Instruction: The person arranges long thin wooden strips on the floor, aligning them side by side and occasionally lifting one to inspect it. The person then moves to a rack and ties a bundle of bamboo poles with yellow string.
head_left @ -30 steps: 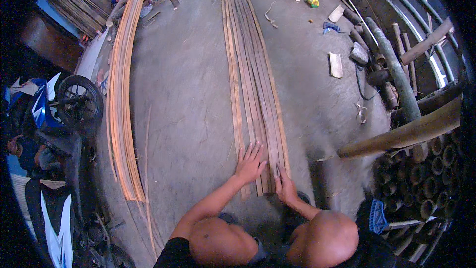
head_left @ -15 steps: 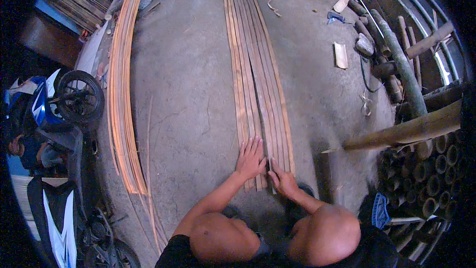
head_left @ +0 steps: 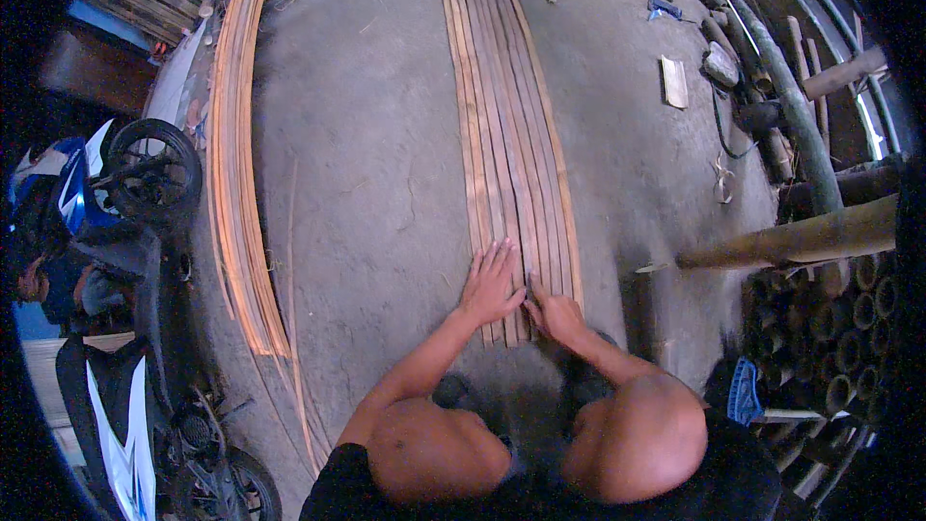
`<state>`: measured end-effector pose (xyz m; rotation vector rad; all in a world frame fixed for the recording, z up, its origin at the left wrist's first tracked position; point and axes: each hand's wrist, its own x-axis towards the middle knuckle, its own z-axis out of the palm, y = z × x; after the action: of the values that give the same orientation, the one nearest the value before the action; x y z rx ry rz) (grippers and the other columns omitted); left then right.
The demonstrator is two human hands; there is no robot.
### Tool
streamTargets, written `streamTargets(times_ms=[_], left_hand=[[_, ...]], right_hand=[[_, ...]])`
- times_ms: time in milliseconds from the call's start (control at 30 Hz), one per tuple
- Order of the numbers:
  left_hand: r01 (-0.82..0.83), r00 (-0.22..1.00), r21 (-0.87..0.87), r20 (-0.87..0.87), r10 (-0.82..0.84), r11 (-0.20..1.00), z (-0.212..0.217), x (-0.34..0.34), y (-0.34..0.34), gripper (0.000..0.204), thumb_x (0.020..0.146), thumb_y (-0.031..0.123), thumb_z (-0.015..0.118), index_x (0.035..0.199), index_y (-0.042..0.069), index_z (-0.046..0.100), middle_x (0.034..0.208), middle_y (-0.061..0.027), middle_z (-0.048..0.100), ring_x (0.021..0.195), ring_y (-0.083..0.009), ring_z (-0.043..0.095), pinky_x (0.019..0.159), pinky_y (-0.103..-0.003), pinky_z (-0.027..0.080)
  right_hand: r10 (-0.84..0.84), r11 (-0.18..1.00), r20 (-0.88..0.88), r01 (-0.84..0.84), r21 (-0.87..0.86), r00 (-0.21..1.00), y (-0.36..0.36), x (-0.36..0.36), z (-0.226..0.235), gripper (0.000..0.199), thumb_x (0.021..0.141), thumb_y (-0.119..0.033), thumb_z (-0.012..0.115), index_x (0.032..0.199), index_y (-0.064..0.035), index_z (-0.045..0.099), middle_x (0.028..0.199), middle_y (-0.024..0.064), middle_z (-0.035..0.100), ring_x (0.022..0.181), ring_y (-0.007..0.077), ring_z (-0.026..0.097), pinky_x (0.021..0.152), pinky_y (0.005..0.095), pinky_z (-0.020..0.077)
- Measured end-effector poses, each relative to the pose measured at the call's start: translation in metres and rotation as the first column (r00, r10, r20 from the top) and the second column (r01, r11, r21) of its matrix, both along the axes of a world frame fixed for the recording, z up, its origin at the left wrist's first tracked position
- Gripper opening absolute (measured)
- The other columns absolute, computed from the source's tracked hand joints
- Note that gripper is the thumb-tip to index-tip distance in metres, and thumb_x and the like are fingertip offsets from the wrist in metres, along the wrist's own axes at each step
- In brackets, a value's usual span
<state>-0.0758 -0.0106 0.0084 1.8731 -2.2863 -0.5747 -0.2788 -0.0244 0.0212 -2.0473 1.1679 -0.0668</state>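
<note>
Several long, flat bamboo strips (head_left: pixel 521 145) lie side by side on the floor, running from between my feet to the far edge. My left hand (head_left: pixel 493 286) rests flat across the left strips near their close ends, its fingers stretched forward and lightly spread. Beside it, my right hand (head_left: pixel 558 314) is curled over the right strips, index finger pointing forward along the narrow seam. Whatever sits under its curled fingers is hidden. The two thumbs come close together at the middle. Just beyond my hands the strips lie nearly edge to edge.
Another bundle of bamboo strips (head_left: pixel 234 193) lies to the left, near a parked motorbike (head_left: pixel 125 232). Stacked bamboo tubes (head_left: pixel 839 357), a thick bamboo pole (head_left: pixel 791 239) and a blue plastic thing (head_left: pixel 744 391) are at the right. A pale split piece (head_left: pixel 674 82) lies further off.
The dark gap between the left and right strips has narrowed. My right hand has curled more and shifted beside the left, while the left hand stays flat on the strips.
</note>
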Motion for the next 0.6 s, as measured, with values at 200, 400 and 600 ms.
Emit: streamTargets(times_ms=[200,400,600], left_hand=[[0.002,1.000,0.014,-0.016,-0.002,1.000,-0.006,0.001,0.001,0.089,0.091,0.049,0.057,0.155,-0.001,0.023,0.165,-0.0203,0.015,0.152,-0.0388,0.013,0.122,-0.055,0.010],[0.016,0.999,-0.001,-0.028,-0.016,1.000,0.000,0.001,0.000,0.082,0.094,0.048,0.054,0.154,-0.002,0.027,0.163,-0.0204,0.020,0.151,-0.0384,0.016,0.122,-0.056,0.012],[0.024,1.000,0.044,0.005,-0.024,0.999,-0.001,-0.002,0.000,0.085,0.095,0.050,0.053,0.156,0.000,0.023,0.165,-0.0202,0.016,0.152,-0.0394,0.013,0.121,-0.058,0.009]], right_hand=[[-0.043,0.999,-0.006,0.043,0.030,0.999,0.000,0.000,-0.001,0.073,0.092,-0.029,0.062,0.153,-0.0054,0.029,0.070,0.0281,0.065,0.066,0.0488,0.064,0.064,0.0570,0.0519],[-0.113,0.991,-0.020,0.115,0.070,0.993,0.000,0.000,0.018,0.075,0.089,-0.024,0.061,0.153,-0.0058,0.027,0.074,0.0275,0.066,0.068,0.0481,0.065,0.066,0.0566,0.0527],[-0.151,0.986,0.027,0.148,0.079,0.988,0.010,-0.024,0.007,0.072,0.089,-0.019,0.061,0.152,-0.0061,0.030,0.076,0.0291,0.066,0.068,0.0481,0.065,0.066,0.0571,0.0530]])
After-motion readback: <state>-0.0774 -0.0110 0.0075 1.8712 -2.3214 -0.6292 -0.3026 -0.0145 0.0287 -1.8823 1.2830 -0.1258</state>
